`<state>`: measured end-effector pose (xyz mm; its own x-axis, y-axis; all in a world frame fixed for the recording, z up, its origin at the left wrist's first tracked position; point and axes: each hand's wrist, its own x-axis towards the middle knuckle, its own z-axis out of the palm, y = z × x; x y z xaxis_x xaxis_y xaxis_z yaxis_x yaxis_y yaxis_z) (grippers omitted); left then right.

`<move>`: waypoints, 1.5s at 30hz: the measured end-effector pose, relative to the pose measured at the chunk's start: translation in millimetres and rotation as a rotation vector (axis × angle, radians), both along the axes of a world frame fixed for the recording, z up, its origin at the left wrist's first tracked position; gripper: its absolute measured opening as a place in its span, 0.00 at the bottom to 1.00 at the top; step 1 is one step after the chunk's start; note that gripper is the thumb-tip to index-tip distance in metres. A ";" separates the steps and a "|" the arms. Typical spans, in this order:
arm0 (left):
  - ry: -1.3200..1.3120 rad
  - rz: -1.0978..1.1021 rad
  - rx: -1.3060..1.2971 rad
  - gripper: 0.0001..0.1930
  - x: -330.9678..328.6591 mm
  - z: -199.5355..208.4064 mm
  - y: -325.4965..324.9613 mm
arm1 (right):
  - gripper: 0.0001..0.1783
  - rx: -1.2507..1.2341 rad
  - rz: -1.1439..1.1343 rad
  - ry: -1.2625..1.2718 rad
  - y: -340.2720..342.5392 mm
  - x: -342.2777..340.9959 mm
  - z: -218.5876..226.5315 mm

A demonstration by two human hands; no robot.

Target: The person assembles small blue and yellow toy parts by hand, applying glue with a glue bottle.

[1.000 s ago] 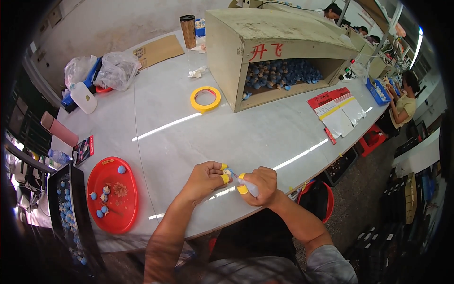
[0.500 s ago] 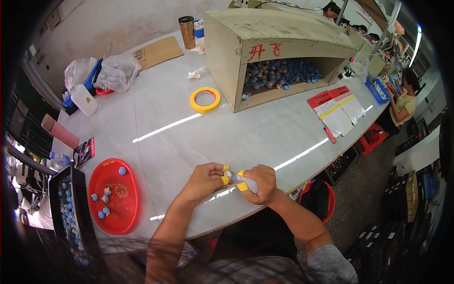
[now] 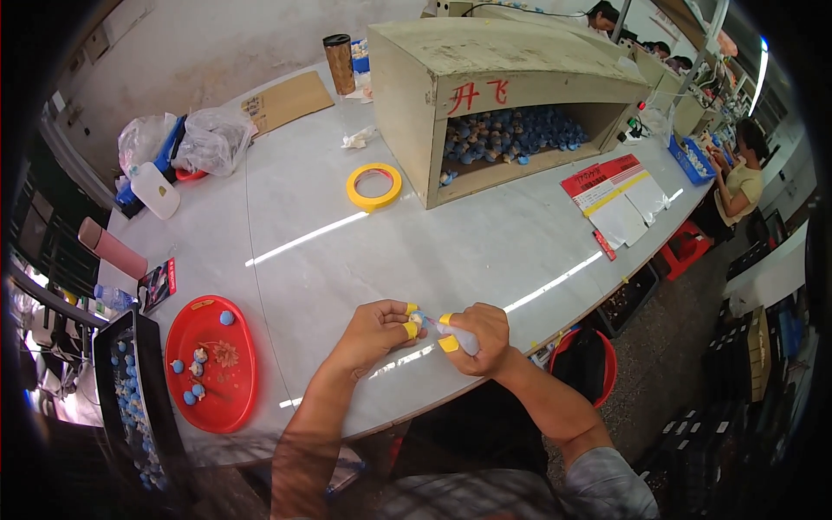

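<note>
Near the front edge of the table, my left hand [image 3: 371, 336] pinches a small blue-and-cream figure piece [image 3: 417, 319] between thumb and fingertips. My right hand [image 3: 487, 336] is wrapped round a small translucent squeeze bottle [image 3: 466, 341], its narrow tip pointing left at the piece. Whether the tip touches it is too small to tell. Yellow tape covers several fingertips on both hands. To the left, a red oval plate [image 3: 246, 400] bears several similar blue-and-cream pieces.
A black tray [image 3: 156, 368] of blue pieces stands beyond the plate. Yellow tape roll [image 3: 374, 187], papers [image 3: 620, 204] and an open-fronted box [image 3: 403, 113] full of blue pieces sit farther back. A pink flask [image 3: 113, 249] is at left. A co-worker [image 3: 741, 178] sits at far right.
The bottle tip has drawn slightly away from the piece toward the right. My left hand keeps its pinch, almost unmoved. The whole view has shifted a little.
</note>
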<state>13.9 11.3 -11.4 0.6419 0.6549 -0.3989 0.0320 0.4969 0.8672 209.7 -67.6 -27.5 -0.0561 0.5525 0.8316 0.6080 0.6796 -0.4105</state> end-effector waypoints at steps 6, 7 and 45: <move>-0.011 0.010 -0.008 0.17 -0.4 -2.2 0.3 | 0.12 -0.017 -0.010 -0.039 0.2 -2.0 4.2; -0.006 0.015 -0.004 0.18 -0.4 -1.7 -0.1 | 0.12 -0.025 -0.003 -0.058 -0.1 -2.0 4.2; -0.096 0.092 -0.066 0.17 -11.4 5.7 4.6 | 0.17 -0.422 -1.007 0.347 -46.4 201.2 -28.8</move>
